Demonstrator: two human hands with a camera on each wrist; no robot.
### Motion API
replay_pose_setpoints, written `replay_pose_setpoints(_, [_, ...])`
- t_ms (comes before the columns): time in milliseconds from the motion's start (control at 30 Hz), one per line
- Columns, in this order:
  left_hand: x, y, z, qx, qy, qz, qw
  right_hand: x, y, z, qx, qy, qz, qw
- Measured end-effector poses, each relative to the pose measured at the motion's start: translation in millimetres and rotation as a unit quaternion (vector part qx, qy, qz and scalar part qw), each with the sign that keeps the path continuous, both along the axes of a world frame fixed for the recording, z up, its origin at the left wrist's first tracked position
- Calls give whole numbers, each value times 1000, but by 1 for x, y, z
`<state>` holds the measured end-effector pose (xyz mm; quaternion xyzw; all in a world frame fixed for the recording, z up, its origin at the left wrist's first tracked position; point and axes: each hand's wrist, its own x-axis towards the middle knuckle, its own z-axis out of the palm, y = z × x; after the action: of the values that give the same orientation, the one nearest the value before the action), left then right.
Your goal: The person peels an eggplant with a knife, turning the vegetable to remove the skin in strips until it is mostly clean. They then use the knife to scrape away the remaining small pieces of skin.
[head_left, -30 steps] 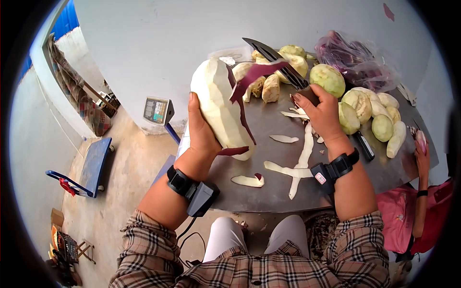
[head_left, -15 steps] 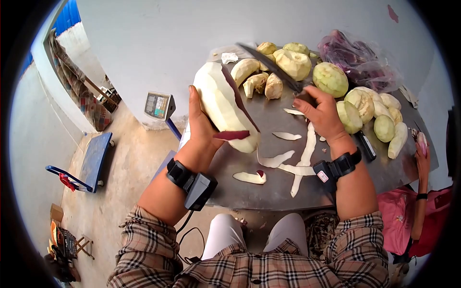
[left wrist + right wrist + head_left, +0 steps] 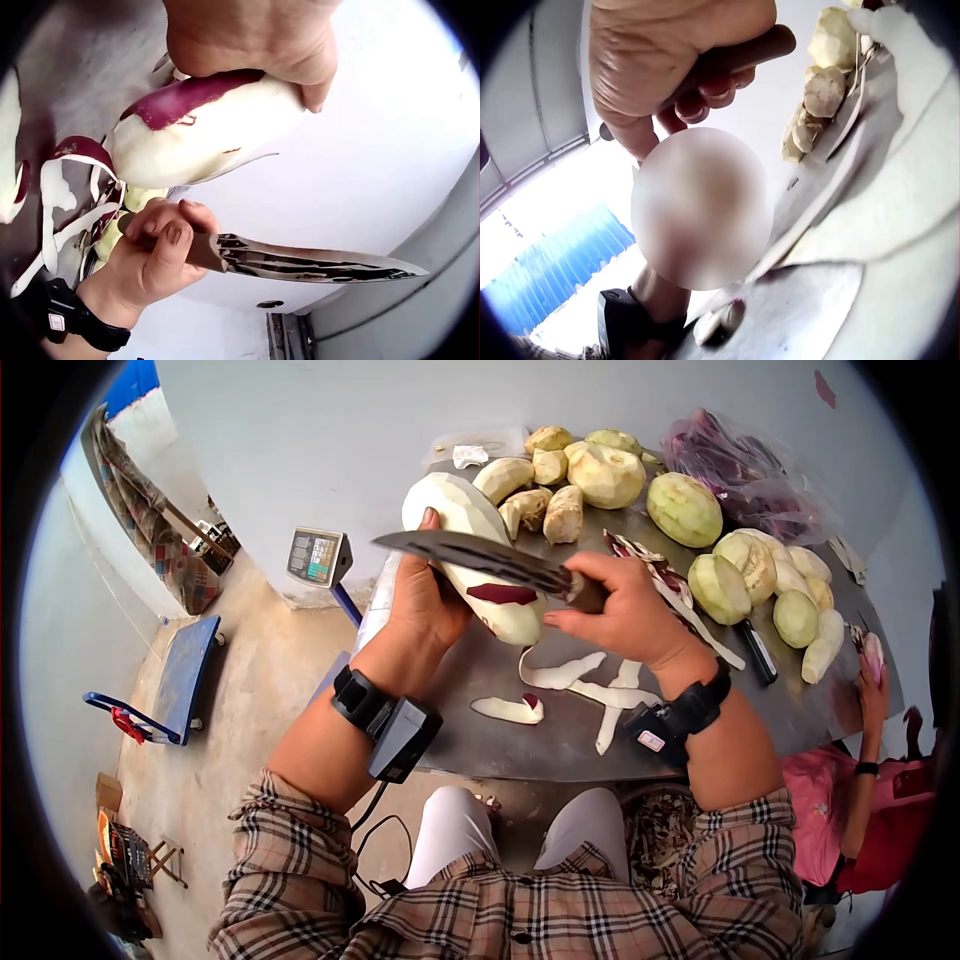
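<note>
My left hand grips a large eggplant from its left side, thumb along the upper flank. Most of it is peeled to white flesh, but a patch of purple skin shows near my left palm in the left wrist view. In my right hand is the brown handle of a long knife. Its dark, streaked blade points left and overlaps the eggplant in the head view. A strip of peel hangs or lies just below the eggplant's lower end.
Peeled eggplants crowd the back and right of the metal table. Behind them sits a plastic bag of purple eggplants. Another knife lies at the right, near another person's hand. A scale stands left.
My right hand has brought the knife left, so its blade now crosses in front of the eggplant. The purple strip seen by the blade one second ago is gone from there.
</note>
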<state>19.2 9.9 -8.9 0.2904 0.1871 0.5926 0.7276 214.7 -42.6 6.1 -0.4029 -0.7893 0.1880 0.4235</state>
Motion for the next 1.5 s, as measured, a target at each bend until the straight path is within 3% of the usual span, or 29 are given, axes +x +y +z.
replay_pose_setpoints(167, [4,3,-8,11,5,-55,998,-10,4,-7,26,9,3,1000])
replay_pose_setpoints(300, [8,3,-10,-4,11,-41,999,-11,6,-9,60,-8,-14,998])
replay_pose_setpoints(500, [6,-2,2,-50,26,-6,998,10,4,-4,-29,13,-18,999])
replay_pose_setpoints(600, [-5,16,-3,9,-13,-68,998,17,2,3,-42,11,-32,999])
replay_pose_setpoints(767, [-15,34,-14,9,-43,-31,999,22,6,5,-97,21,-16,995])
replay_pose_setpoints(1100, [-17,24,-6,-25,-93,42,994,17,0,8,-103,17,57,993])
replay_pose_setpoints(1233, [-17,22,-2,-28,-101,23,994,16,0,7,-103,-14,51,993])
replay_pose_setpoints(1367, [-21,19,-6,-5,-126,-79,989,10,-1,6,-45,-52,54,996])
replay_pose_setpoints(1500, [-21,13,-2,-6,-170,-116,978,5,-1,5,-20,-65,46,997])
